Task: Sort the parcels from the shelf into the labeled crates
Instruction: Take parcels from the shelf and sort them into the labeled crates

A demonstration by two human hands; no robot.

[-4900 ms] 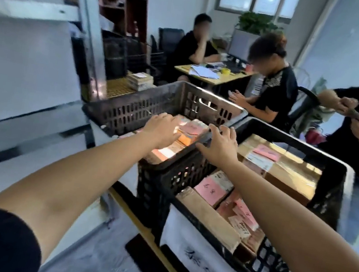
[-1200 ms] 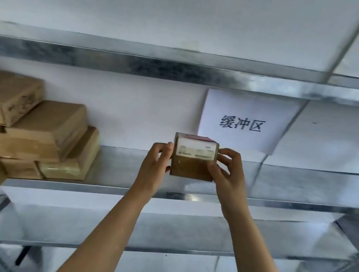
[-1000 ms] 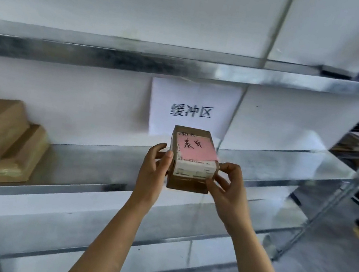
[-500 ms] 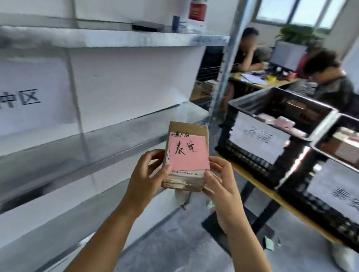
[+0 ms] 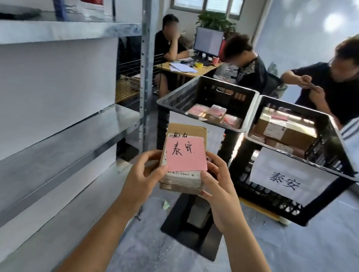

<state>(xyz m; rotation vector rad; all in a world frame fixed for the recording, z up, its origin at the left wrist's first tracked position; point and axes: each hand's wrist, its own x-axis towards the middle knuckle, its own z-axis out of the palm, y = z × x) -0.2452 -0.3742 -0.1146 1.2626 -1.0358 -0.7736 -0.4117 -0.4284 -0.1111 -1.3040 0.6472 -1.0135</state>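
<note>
1. Brown cardboard parcel [image 5: 186, 128] with a pink handwritten note [image 5: 185, 154] is off the grey metal shelf [image 5: 56, 29] at far left. A second ago it was held up in front of that shelf; now it is in mid-air facing the crates
2. Left hand [image 5: 144, 175] is clamped on the parcel's left edge, thumb on top
3. Right hand [image 5: 219, 189] grips the right edge, fingers curled round it
4. Black plastic left crate [image 5: 207, 88], already holding pink-noted parcels, has come closer; its front label [image 5: 217, 138] is mostly hidden behind the parcel
5. Black plastic right crate [image 5: 338, 137] bears a white paper label [image 5: 285, 176] whose characters match the note, so the parcel probably belongs there: carry it right, then lower it in
</note>
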